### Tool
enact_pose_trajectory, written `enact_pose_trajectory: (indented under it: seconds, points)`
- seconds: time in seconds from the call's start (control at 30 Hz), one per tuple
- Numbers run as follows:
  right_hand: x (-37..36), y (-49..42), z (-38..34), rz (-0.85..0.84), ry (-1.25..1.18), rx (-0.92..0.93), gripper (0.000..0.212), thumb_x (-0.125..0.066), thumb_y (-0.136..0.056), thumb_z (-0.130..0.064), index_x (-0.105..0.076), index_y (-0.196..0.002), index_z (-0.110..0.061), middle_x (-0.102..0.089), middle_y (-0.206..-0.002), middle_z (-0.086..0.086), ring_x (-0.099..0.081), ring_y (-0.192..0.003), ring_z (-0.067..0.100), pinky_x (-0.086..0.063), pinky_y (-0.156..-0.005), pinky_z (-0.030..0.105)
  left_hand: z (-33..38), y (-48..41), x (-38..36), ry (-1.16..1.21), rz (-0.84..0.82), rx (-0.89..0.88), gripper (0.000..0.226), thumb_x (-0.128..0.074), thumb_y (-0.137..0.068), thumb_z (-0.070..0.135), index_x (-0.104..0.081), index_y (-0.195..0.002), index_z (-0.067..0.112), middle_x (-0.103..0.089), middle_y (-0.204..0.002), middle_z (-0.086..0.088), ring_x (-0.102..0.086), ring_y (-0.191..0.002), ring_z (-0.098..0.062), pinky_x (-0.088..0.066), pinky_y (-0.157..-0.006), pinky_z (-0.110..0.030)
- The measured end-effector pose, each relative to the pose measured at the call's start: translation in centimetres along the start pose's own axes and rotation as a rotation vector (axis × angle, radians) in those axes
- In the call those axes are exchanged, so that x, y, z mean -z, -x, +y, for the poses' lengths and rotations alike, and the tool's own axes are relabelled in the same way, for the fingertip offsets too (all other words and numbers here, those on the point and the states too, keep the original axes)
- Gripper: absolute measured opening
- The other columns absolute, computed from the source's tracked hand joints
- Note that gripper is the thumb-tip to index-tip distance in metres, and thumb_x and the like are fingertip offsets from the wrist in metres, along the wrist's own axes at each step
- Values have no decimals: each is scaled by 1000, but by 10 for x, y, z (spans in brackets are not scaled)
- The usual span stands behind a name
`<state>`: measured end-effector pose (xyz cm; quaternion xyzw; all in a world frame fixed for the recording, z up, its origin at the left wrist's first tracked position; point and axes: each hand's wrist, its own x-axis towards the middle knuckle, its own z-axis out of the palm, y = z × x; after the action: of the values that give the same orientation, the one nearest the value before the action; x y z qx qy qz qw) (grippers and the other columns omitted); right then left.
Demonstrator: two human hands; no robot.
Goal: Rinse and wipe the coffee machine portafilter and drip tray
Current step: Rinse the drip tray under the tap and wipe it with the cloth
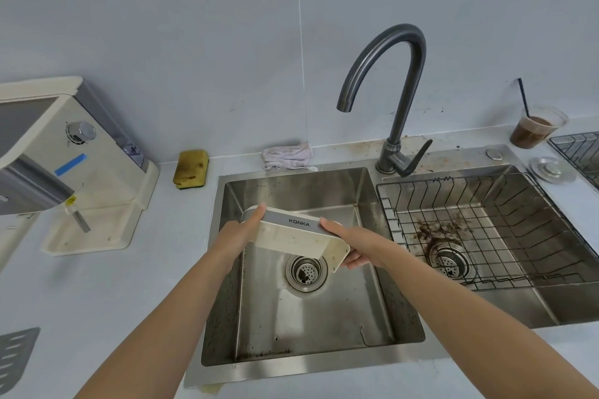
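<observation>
Closest in, at the lower left edge, a grey perforated metal plate [16, 356] lies on the pale desk [97, 301]. Two bare forearms reach forward over the steel double sink [291, 366].

Above the left basin, both hands hold the cream drip tray [291, 238] in the air, tilted so its underside faces the camera. Its grey front band reads KONKA. The left hand [240, 230] grips the tray's left end with the thumb over the upper edge. The right hand [353, 246] grips the right end, thumb on the band and fingers curled beneath. Below the tray sits the left drain strainer [306, 272].

The right basin holds a black wire basket [486, 230], with brown coffee grounds scattered around the drain [449, 261] under it.

On the desk to the left stands the cream coffee machine [81, 155], its base open where the tray would sit. Behind the left basin lie a stained yellow sponge [191, 168] and a crumpled whitish cloth [287, 157], well apart. The dark gooseneck faucet [402, 91] rises between the basins, with brown splashes on the ledge around it.

At the far right are a round metal sink plug [551, 170], a wire dish rack [580, 149] cut off by the edge, and a clear plastic cup [534, 129] of brown drink with a black straw [523, 97], against the tiled wall.
</observation>
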<state>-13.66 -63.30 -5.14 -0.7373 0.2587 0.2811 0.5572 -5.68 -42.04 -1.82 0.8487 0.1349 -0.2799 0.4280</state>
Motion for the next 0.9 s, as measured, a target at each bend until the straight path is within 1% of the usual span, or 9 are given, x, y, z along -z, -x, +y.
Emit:
enact_pose_trajectory:
  seconds: [0.07,0.13,0.27,0.37,0.43,0.53,0.77,0.83,0.9]
  points:
    - [1,-3,-2,8,3,18,62,-45,-76,-72,-61,-85,-13,-66,-86,6,-60,-77,16,-49,-78,28,-2,-1,3,30,-38,-3,86,-39,-78,73,-37,-138,12,-38,-145,-11,-38,-131,-31,-32,-106,-44]
    - [3,-5,-4,34,-2,41,61,-52,-76,-68,-62,-94,-11,-65,-94,6,-59,-87,17,-48,-86,29,-5,-3,7,84,-105,-28,83,-36,-79,73,-36,-140,17,-36,-147,-10,-35,-134,-29,-29,-109,-44]
    - [4,-6,-13,89,13,206,54,-65,-77,-50,-61,-114,-11,-63,-106,2,-57,-102,18,-44,-94,29,-9,-5,14,507,-247,-43,66,-41,-85,61,-41,-135,18,-51,-132,-7,-50,-122,-26,-36,-104,-38]
    - [2,-6,-23,108,5,379,42,-74,-75,-28,-56,-113,-21,-64,-103,-9,-59,-98,11,-46,-80,17,-10,-10,18,821,-330,-33,50,-41,-89,53,-54,-121,17,-60,-125,-6,-60,-107,-20,-49,-88,-34]
    - [0,-9,-29,128,-15,473,54,-78,-70,-18,-50,-116,-23,-59,-101,-13,-57,-95,5,-45,-75,14,-11,-15,20,932,-372,-47,50,-40,-91,49,-54,-126,17,-63,-124,-7,-62,-108,-21,-57,-77,-35]
    - [0,-16,-38,160,10,573,76,-82,-64,-11,-43,-128,-22,-57,-112,-14,-54,-105,6,-45,-82,16,-14,-24,24,1023,-386,-83,47,-41,-92,46,-53,-128,18,-64,-123,-8,-62,-110,-24,-59,-78,-38]
    - [-4,-40,-56,183,175,616,103,-82,-59,-14,-20,-135,-45,-49,-121,-20,-47,-116,5,-40,-92,21,-18,-53,35,1098,-338,-71,23,-47,-93,29,-61,-107,17,-75,-90,-4,-73,-79,-19,-60,-64,-33]
    - [-3,-48,-59,158,210,582,101,-82,-60,-14,-18,-128,-53,-46,-117,-29,-46,-111,-3,-39,-87,12,-19,-62,37,1097,-328,-75,23,-47,-93,27,-61,-108,17,-75,-92,-3,-72,-80,-18,-59,-67,-33]
    - [2,-54,-64,126,268,539,101,-82,-63,-18,-17,-134,-47,-43,-122,-31,-45,-116,1,-37,-84,2,-22,-72,38,1090,-311,-75,22,-48,-93,27,-61,-108,17,-75,-93,-2,-72,-81,-17,-59,-68,-32]
